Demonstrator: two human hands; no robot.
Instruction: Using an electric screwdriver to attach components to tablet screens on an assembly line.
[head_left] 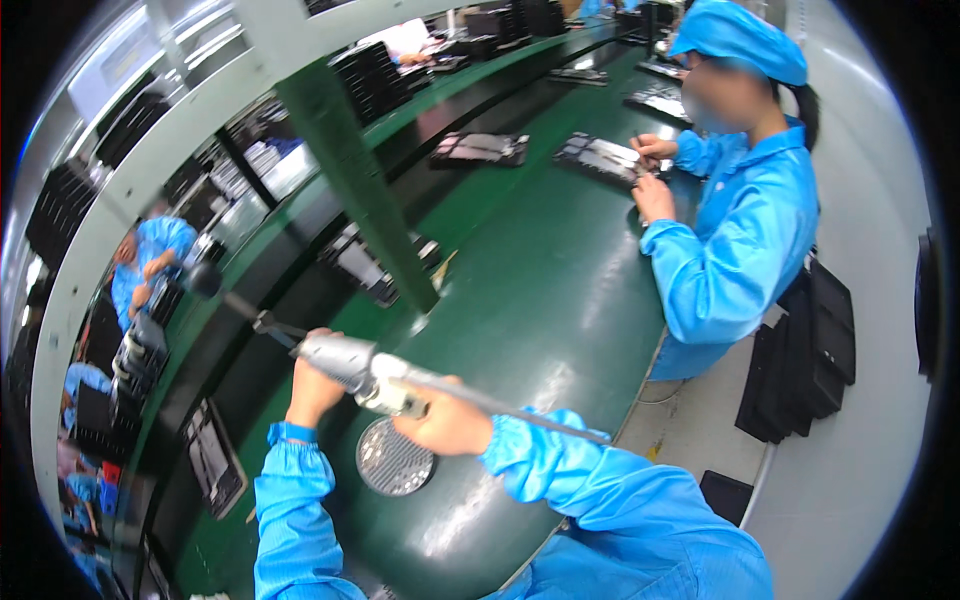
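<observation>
A grey and off-white electric screwdriver is held at a slant above the green bench, with a cable trailing from it toward my right sleeve. My right hand is closed round its off-white part. My left hand grips the grey end, its fingers partly hidden behind the tool. A blurred strap and dark rounded hanger lead from that end up to the left. Just below the tool, a round metal dish of small shiny pieces sits on the bench.
Black trays with pale parts lie on the bench, one at left and one behind the green post. A co-worker in blue handles another tray at far right. Black trays are stacked by the wall.
</observation>
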